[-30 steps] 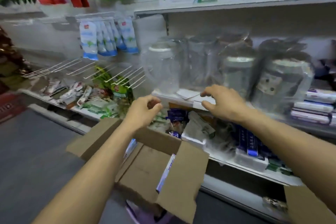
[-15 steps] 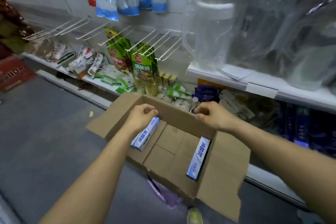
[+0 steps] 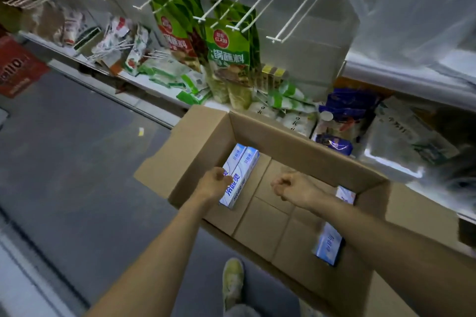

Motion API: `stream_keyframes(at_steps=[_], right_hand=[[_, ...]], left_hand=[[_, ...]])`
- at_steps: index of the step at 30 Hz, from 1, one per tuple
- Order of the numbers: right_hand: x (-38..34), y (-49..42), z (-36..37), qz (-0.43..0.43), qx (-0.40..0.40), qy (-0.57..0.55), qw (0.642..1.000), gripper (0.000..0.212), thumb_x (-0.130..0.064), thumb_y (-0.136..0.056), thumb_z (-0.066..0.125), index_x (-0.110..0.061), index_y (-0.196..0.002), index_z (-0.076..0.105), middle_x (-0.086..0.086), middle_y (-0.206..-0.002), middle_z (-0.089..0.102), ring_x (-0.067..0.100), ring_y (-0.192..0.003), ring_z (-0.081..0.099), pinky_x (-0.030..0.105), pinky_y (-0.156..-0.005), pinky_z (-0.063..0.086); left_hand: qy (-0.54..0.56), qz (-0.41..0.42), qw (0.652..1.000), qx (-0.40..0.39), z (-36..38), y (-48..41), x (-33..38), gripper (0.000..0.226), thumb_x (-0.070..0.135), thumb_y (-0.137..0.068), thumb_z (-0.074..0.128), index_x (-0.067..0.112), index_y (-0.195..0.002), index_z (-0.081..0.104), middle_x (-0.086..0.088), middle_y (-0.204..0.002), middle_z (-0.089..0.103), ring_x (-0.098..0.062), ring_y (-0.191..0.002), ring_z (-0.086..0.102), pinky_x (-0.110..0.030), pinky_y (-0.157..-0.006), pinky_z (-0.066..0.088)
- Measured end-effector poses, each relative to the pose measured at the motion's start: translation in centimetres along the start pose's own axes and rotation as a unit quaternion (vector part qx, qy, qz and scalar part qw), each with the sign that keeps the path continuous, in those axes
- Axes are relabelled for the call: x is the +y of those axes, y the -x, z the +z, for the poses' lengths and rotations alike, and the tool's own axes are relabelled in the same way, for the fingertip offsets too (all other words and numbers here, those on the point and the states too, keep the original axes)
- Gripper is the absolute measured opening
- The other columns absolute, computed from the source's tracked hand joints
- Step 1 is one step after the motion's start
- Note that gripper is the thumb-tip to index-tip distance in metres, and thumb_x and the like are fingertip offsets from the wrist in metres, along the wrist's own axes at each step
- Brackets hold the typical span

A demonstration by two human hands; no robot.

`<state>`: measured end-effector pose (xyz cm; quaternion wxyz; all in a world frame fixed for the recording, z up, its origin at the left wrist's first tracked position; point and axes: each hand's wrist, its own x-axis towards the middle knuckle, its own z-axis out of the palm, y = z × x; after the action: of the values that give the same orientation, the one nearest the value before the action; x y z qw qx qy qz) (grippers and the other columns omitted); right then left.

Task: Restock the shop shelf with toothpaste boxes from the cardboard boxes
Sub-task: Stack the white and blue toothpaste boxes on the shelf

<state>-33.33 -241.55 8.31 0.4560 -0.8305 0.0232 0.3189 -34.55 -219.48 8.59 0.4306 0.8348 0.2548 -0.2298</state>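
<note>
Two boxes [image 3: 242,171] lie side by side at the left of the carton [image 3: 283,141], my left grip [image 3: 215,184] curled round them, right grip [image 3: 291,185] fisted empty; I'd lift both level together.

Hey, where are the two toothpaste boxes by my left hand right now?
In the head view, the pair of toothpaste boxes lies side by side inside the cardboard box, along its left side, with the left hand gripping their near end.

Green bags [image 3: 229,59] hang on white wire hooks [image 3: 273,38]. A red sign [image 3: 18,69] sits at the left by the grey floor [image 3: 77,162]. A yellow-green shoe [image 3: 232,280] stands below.
</note>
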Motion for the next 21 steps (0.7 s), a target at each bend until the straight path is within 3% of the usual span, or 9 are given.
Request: stream_keyframes(at_steps=[3, 6, 9, 13, 15, 17, 19, 21], right_hand=[[1.1, -3.7, 3.3, 0.058, 0.023, -0.044, 0.997, 0.039, 0.005, -0.086, 0.057, -0.02, -0.056, 0.058, -0.009, -0.057, 0.056, -0.005, -0.047, 0.05, 0.008, -0.05, 0.037], [2.4, -6.9, 6.4, 0.114, 0.032, -0.079, 0.99, 0.034, -0.002, -0.09, 0.052, -0.02, -0.062, 0.056, -0.003, -0.063, 0.057, 0.004, -0.054, 0.049, 0.009, -0.042, 0.035], [3.8, -10.0, 9.4, 0.158, 0.038, -0.118, 0.98, 0.03, -0.006, -0.092, 0.049, -0.022, -0.068, 0.056, 0.002, -0.078, 0.06, 0.015, -0.068, 0.053, 0.017, -0.051, 0.04], [4.5, -12.5, 12.3, 0.194, 0.051, -0.193, 0.961, 0.017, -0.009, -0.093, 0.052, -0.013, -0.078, 0.058, 0.004, -0.074, 0.055, 0.017, -0.065, 0.049, 0.02, -0.05, 0.037], [4.7, -13.3, 13.4, 0.197, 0.066, -0.223, 0.952, 0.012, -0.006, -0.092, 0.053, -0.012, -0.083, 0.059, 0.001, -0.068, 0.053, 0.011, -0.058, 0.045, 0.017, -0.048, 0.036], [5.1, -13.8, 14.2, 0.193, 0.074, -0.237, 0.949, 0.014, -0.003, -0.092, 0.053, -0.014, -0.088, 0.061, -0.002, -0.072, 0.059, 0.007, -0.06, 0.049, 0.017, -0.054, 0.041], [5.9, -14.1, 14.9, 0.196, 0.077, -0.276, 0.938, 0.022, 0.001, -0.09, 0.053, -0.01, -0.105, 0.065, 0.007, -0.095, 0.07, 0.014, -0.076, 0.06, 0.021, -0.07, 0.05], [6.8, -14.1, 15.2, 0.196, 0.104, -0.293, 0.93, 0.021, 0.001, -0.088, 0.057, -0.003, -0.107, 0.064, 0.014, -0.108, 0.069, 0.021, -0.086, 0.064, 0.031, -0.081, 0.051]], left_hand=[[-0.035, 0.003, 0.998, -0.047, 0.0, -5.1, -1.9, 0.032, 0.024, -0.094, 0.055, 0.008, -0.121, 0.053, -0.006, -0.122, 0.064, -0.024, -0.107, 0.063, -0.041, -0.096, 0.05], [-0.036, -0.007, 0.997, -0.068, 0.8, -10.1, -4.2, 0.028, 0.028, -0.095, 0.053, 0.01, -0.117, 0.054, -0.008, -0.119, 0.066, -0.025, -0.104, 0.065, -0.046, -0.092, 0.053], [-0.021, -0.019, 0.996, -0.079, 2.1, -13.8, -6.0, 0.033, 0.032, -0.095, 0.055, 0.009, -0.118, 0.051, -0.01, -0.121, 0.064, -0.025, -0.106, 0.064, -0.044, -0.093, 0.052], [0.017, -0.1, 0.991, -0.083, 3.8, -16.4, -7.4, 0.04, 0.04, -0.094, 0.055, 0.008, -0.117, 0.047, -0.006, -0.112, 0.062, -0.023, -0.094, 0.062, -0.034, -0.078, 0.05], [0.006, -0.124, 0.99, -0.068, 4.7, -17.5, -8.0, 0.056, 0.05, -0.086, 0.057, 0.005, -0.118, 0.054, -0.007, -0.116, 0.065, -0.028, -0.099, 0.064, -0.038, -0.085, 0.052], [0.024, -0.143, 0.988, -0.055, 5.5, -17.9, -8.3, 0.054, 0.042, -0.087, 0.061, 0.001, -0.12, 0.056, -0.01, -0.117, 0.064, -0.031, -0.102, 0.064, -0.037, -0.089, 0.052], [0.083, -0.17, 0.979, -0.079, 6.4, -17.4, -8.0, 0.036, 0.025, -0.094, 0.056, -0.004, -0.115, 0.06, -0.013, -0.104, 0.068, -0.028, -0.087, 0.067, -0.03, -0.074, 0.053], [0.133, -0.206, 0.962, -0.119, 7.3, -16.6, -7.5, 0.032, 0.025, -0.093, 0.055, 0.0, -0.109, 0.066, -0.009, -0.089, 0.07, -0.02, -0.067, 0.065, -0.025, -0.055, 0.047]])
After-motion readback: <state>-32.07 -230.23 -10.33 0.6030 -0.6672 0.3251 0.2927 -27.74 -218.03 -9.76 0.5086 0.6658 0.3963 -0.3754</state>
